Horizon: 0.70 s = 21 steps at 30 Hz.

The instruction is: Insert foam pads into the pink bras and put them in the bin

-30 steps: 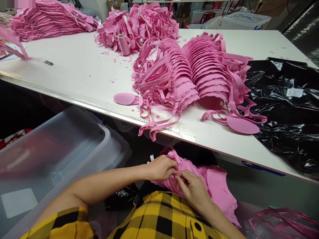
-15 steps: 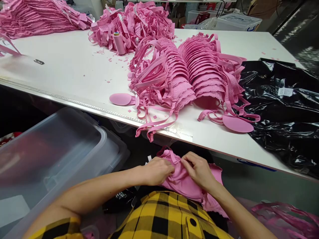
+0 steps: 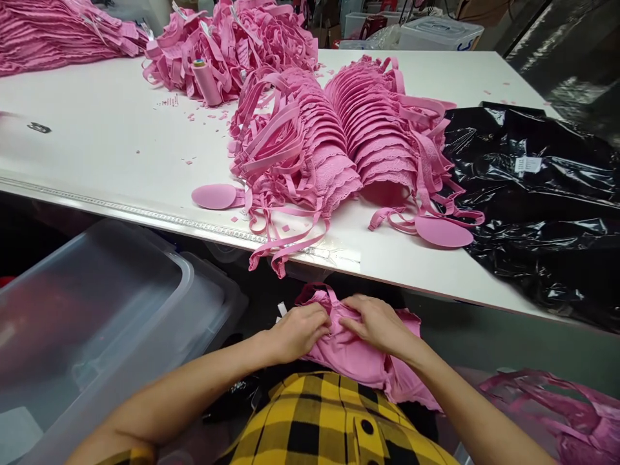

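Observation:
A pink bra (image 3: 356, 355) lies on my lap, below the front edge of the white table (image 3: 121, 155). My left hand (image 3: 296, 330) pinches its fabric near the middle, fingers closed on it. Close beside it, my right hand (image 3: 378, 323) also grips the fabric, and the fingertips of both hands nearly meet. On the table just beyond stands a big stack of pink lace bras (image 3: 339, 142) with loose straps hanging over the edge. Two flat pink oval pads lie by the stack, one at the left (image 3: 214, 196) and one at the right (image 3: 443, 231).
A pink thread cone (image 3: 206, 82) stands by a heap of pink straps (image 3: 232, 42) at the back. More pink garments (image 3: 62, 32) lie far left. Black plastic sheeting (image 3: 537, 194) covers the table's right side. A clear plastic bin (image 3: 92, 310) sits at my left.
My right hand has moved up and leftward over the bra to meet my left hand. The bra has been drawn in and bunched between them. The view has shifted slightly.

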Each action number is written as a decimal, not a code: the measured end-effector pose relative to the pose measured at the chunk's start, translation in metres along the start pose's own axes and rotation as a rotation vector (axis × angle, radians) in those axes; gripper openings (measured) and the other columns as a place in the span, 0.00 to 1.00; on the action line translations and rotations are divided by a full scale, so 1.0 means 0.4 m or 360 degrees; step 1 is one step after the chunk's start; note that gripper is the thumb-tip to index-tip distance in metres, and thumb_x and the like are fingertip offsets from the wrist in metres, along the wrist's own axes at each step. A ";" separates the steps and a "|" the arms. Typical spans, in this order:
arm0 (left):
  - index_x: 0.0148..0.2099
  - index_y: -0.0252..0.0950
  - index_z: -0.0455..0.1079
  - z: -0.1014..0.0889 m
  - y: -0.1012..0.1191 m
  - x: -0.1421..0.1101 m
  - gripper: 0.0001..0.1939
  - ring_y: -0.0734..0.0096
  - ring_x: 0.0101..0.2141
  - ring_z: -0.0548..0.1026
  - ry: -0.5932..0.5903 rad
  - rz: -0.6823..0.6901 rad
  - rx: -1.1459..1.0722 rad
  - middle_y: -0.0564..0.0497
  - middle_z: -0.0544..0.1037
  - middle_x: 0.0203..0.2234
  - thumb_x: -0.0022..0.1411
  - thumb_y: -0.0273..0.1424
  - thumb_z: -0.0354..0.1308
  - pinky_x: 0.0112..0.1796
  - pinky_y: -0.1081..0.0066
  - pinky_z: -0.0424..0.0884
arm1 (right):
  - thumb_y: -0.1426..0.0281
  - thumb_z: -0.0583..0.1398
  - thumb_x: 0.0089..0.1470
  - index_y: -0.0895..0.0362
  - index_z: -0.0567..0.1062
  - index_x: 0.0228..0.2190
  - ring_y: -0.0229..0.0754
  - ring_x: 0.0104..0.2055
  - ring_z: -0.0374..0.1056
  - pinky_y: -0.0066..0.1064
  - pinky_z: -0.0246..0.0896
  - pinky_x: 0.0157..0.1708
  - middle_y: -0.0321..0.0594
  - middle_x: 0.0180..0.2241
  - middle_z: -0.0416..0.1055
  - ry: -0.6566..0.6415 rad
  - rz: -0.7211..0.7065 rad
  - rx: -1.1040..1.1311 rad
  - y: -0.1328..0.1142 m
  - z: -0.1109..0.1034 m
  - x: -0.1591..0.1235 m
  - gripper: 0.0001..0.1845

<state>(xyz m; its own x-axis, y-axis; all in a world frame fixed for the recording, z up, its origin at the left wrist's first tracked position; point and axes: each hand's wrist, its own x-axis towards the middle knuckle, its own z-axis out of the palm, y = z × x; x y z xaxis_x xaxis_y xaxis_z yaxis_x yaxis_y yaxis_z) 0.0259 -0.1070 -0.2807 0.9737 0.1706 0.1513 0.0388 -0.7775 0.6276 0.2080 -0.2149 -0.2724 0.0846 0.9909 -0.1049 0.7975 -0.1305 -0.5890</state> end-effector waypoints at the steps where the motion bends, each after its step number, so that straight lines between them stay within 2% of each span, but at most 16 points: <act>1: 0.36 0.33 0.68 -0.002 0.001 0.001 0.08 0.71 0.33 0.72 -0.0002 0.0149 0.0113 0.47 0.74 0.31 0.64 0.25 0.47 0.36 0.73 0.70 | 0.72 0.57 0.52 0.56 0.75 0.28 0.39 0.28 0.64 0.28 0.53 0.28 0.37 0.26 0.69 -0.0043 -0.0027 -0.0011 -0.004 -0.001 0.008 0.06; 3: 0.36 0.32 0.68 -0.008 0.004 0.005 0.09 0.70 0.32 0.72 0.0024 0.0454 0.0362 0.46 0.74 0.30 0.63 0.23 0.46 0.36 0.70 0.70 | 0.77 0.55 0.51 0.57 0.73 0.21 0.36 0.26 0.62 0.26 0.51 0.26 0.35 0.23 0.67 -0.0065 -0.0095 0.0038 -0.018 0.002 0.025 0.10; 5: 0.35 0.32 0.68 -0.011 0.007 0.011 0.08 0.69 0.30 0.73 0.0061 0.0713 0.0558 0.46 0.75 0.29 0.62 0.22 0.48 0.35 0.69 0.71 | 0.80 0.55 0.49 0.57 0.73 0.21 0.35 0.26 0.63 0.25 0.53 0.27 0.34 0.24 0.67 0.0003 -0.0141 0.0131 -0.031 0.011 0.039 0.11; 7: 0.34 0.32 0.69 -0.007 0.005 0.017 0.08 0.68 0.29 0.73 0.0120 0.0845 0.0631 0.46 0.75 0.28 0.61 0.22 0.49 0.34 0.68 0.71 | 0.81 0.54 0.48 0.57 0.74 0.22 0.35 0.27 0.64 0.25 0.55 0.29 0.35 0.24 0.67 0.0085 -0.0155 0.0212 -0.039 0.019 0.046 0.12; 9: 0.35 0.31 0.69 0.006 -0.006 0.019 0.07 0.68 0.30 0.73 0.0236 0.0754 0.0498 0.46 0.76 0.28 0.61 0.21 0.49 0.34 0.69 0.72 | 0.80 0.53 0.49 0.57 0.75 0.26 0.37 0.29 0.65 0.26 0.58 0.31 0.37 0.25 0.69 0.0163 -0.0123 0.0257 -0.039 0.021 0.043 0.12; 12: 0.35 0.32 0.69 0.033 -0.031 0.014 0.07 0.71 0.31 0.74 0.0386 0.0326 0.0059 0.47 0.77 0.28 0.62 0.22 0.49 0.35 0.73 0.72 | 0.77 0.52 0.54 0.58 0.74 0.35 0.40 0.34 0.67 0.29 0.61 0.35 0.42 0.33 0.71 0.0405 -0.0056 0.0285 -0.036 0.018 0.013 0.12; 14: 0.34 0.33 0.69 0.048 -0.045 0.009 0.06 0.74 0.30 0.75 0.0407 0.0108 -0.0146 0.49 0.77 0.27 0.61 0.23 0.51 0.34 0.76 0.72 | 0.75 0.52 0.56 0.58 0.74 0.36 0.40 0.34 0.68 0.29 0.62 0.33 0.43 0.34 0.70 0.0500 -0.0061 0.0232 -0.041 0.022 -0.017 0.11; 15: 0.34 0.33 0.69 0.052 -0.049 0.008 0.06 0.74 0.29 0.75 0.0406 0.0050 -0.0196 0.50 0.77 0.27 0.61 0.23 0.52 0.33 0.77 0.71 | 0.74 0.52 0.57 0.58 0.74 0.34 0.40 0.32 0.68 0.28 0.62 0.31 0.42 0.32 0.70 0.0471 -0.0069 0.0143 -0.047 0.029 -0.031 0.10; 17: 0.33 0.33 0.69 0.057 -0.053 0.007 0.06 0.74 0.29 0.75 0.0399 0.0026 -0.0225 0.50 0.77 0.27 0.60 0.23 0.52 0.33 0.77 0.71 | 0.76 0.53 0.55 0.58 0.74 0.29 0.39 0.27 0.67 0.27 0.59 0.24 0.41 0.27 0.70 0.0273 -0.0045 -0.0163 -0.063 0.051 -0.051 0.10; 19: 0.32 0.33 0.69 0.059 -0.055 0.009 0.07 0.73 0.29 0.75 0.0385 0.0071 -0.0211 0.49 0.77 0.26 0.60 0.23 0.51 0.34 0.76 0.71 | 0.80 0.55 0.51 0.58 0.74 0.28 0.40 0.23 0.67 0.28 0.54 0.19 0.42 0.26 0.72 0.0066 0.0040 -0.0513 -0.082 0.078 -0.056 0.09; 21: 0.32 0.33 0.70 0.060 -0.057 0.011 0.07 0.73 0.29 0.75 0.0369 0.0087 -0.0208 0.49 0.77 0.26 0.60 0.23 0.51 0.34 0.76 0.71 | 0.81 0.56 0.50 0.59 0.75 0.29 0.42 0.22 0.68 0.29 0.52 0.17 0.43 0.26 0.73 -0.0045 0.0136 -0.0742 -0.100 0.099 -0.050 0.10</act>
<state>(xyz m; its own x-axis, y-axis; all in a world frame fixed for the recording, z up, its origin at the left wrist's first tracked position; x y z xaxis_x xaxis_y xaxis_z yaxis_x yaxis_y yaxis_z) 0.0349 -0.1032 -0.3128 0.8955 0.2762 0.3491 -0.0565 -0.7073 0.7046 0.1506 -0.2307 -0.2784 0.1501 0.9751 -0.1631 0.9721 -0.1756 -0.1553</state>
